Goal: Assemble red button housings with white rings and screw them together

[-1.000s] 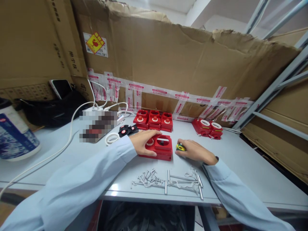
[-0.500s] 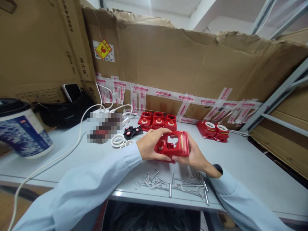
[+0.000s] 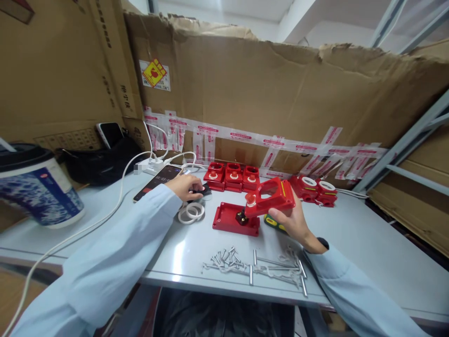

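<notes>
My right hand grips a red plastic cover with a round hole and a small red button, held tilted just above the table. Under its left end lies a flat red base plate with a small dark part on it. A yellow-green screwdriver handle lies under my right hand. My left hand reaches left and closes over small black and red parts, beside white rings.
Three red units stand in a row by the cardboard wall, two more to the right. Screws and metal pins lie near the front edge. A phone, white cables, a black bag and a tub sit left.
The red housing has come apart: the base now lies on the table and my right hand alone lifts the cover. My left hand let go and moved left to the black parts.
</notes>
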Demonstrator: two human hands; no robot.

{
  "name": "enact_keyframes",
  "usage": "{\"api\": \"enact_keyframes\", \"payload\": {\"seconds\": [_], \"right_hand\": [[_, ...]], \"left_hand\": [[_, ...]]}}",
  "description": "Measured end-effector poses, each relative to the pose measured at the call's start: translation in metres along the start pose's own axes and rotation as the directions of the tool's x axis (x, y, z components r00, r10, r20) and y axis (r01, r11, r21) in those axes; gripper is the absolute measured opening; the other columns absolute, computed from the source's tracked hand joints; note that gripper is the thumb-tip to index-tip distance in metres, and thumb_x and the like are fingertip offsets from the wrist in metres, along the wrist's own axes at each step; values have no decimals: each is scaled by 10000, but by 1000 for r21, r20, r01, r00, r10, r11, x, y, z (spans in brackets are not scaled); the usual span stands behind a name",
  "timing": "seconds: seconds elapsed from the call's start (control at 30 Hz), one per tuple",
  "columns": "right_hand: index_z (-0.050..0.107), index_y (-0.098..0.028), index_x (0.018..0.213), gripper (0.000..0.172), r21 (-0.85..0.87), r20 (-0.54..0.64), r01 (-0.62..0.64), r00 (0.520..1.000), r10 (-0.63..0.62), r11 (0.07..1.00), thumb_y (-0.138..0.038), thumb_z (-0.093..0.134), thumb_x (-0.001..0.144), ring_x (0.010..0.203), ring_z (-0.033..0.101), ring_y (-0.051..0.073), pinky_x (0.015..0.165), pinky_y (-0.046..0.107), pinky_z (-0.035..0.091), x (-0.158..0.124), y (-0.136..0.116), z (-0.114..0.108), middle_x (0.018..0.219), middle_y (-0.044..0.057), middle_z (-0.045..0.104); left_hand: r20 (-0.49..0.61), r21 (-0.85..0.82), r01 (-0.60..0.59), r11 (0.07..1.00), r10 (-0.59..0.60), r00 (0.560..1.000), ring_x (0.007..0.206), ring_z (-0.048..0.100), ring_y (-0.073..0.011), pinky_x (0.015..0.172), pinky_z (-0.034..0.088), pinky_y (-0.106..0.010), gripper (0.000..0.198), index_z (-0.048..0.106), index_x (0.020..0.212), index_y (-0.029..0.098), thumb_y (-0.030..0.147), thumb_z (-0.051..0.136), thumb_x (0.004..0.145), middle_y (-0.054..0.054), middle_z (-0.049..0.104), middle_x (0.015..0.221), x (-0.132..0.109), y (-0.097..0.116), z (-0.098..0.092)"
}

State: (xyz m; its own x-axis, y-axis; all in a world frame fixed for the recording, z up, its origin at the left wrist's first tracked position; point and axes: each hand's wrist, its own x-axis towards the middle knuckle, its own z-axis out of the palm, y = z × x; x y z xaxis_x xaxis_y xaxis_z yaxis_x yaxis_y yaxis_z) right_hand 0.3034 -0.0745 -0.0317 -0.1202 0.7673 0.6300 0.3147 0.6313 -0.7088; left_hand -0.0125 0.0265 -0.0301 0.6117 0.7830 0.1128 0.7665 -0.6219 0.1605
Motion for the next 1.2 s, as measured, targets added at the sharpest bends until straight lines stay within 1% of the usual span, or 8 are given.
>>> {"api": "enact_keyframes", "payload": {"seconds": [0.13, 0.33, 0.5, 0.63, 0.73, 0.87, 1.0, 1.2], "right_hand": [[457, -193, 1106, 503, -39, 23, 18, 1000, -17, 999, -396, 667, 697, 979, 585, 221, 867, 366, 472, 0, -2, 1, 1069, 84, 600], [459, -192, 1080, 510, -84, -43, 36, 998, -39, 996, -416, 674, 676, 956, 586, 219, 854, 367, 475, 2, 0, -2, 1052, 87, 588], [456, -189, 1095, 516, -77, -41, 59, 997, -63, 995, -372, 686, 671, 958, 586, 214, 857, 355, 472, 3, 5, -2, 1041, 84, 590], [451, -191, 1110, 523, -73, -20, 57, 998, -59, 996, -349, 688, 671, 949, 599, 211, 847, 351, 478, 2, 6, -2, 1039, 77, 602], [460, -201, 1102, 517, -106, 8, 54, 999, -54, 993, -371, 686, 669, 944, 606, 217, 845, 365, 482, 0, 6, -2, 1027, 71, 608], [464, -205, 1100, 517, -120, 22, 52, 999, -50, 991, -368, 690, 664, 933, 612, 219, 834, 368, 490, 0, 5, -1, 1011, 68, 615], [467, -197, 1087, 501, -129, 30, 60, 998, -57, 990, -334, 696, 663, 911, 620, 213, 815, 352, 498, 0, 4, -1, 994, 71, 631], [468, -181, 1099, 539, -106, 4, 80, 997, -80, 991, -321, 717, 642, 903, 616, 212, 795, 347, 502, 0, 6, -1, 1017, 80, 618]], "left_hand": [[-56, 122, 87, 989, -81, 995, 861, 572, -219, 695, 416, -302, 325, 599, 951, 189, 429, 458, 782, -68, 631, 926, 0, 1, 1], [-109, 118, 253, 960, -241, 964, 990, 541, -247, 797, 415, -324, 369, 566, 1024, 198, 429, 485, 747, -86, 596, 1040, -2, -28, 6], [-44, 45, 234, 971, -232, 972, 902, 592, -217, 784, 442, -275, 445, 573, 1025, 183, 484, 501, 705, -73, 642, 983, 0, -38, 11], [-84, -1, 169, 986, -168, 982, 843, 580, -197, 764, 442, -258, 466, 585, 928, 164, 541, 512, 664, -72, 631, 925, -7, -37, 6], [0, -28, 190, 981, -190, 982, 740, 580, -187, 674, 445, -251, 504, 584, 916, 176, 549, 587, 577, -42, 625, 827, -17, -36, 3], [141, -2, 299, 954, -296, 945, 687, 595, -170, 608, 422, -220, 502, 599, 918, 223, 476, 676, 491, 3, 632, 792, -26, -30, 3], [170, 61, 327, 943, -333, 927, 660, 590, -171, 563, 396, -210, 487, 645, 851, 247, 448, 729, 415, 19, 634, 745, -24, -26, 4], [184, -17, 248, 969, -241, 953, 648, 605, -164, 587, 412, -208, 224, 696, 766, 200, 313, 622, 587, -6, 652, 662, -19, -33, -2]]}}
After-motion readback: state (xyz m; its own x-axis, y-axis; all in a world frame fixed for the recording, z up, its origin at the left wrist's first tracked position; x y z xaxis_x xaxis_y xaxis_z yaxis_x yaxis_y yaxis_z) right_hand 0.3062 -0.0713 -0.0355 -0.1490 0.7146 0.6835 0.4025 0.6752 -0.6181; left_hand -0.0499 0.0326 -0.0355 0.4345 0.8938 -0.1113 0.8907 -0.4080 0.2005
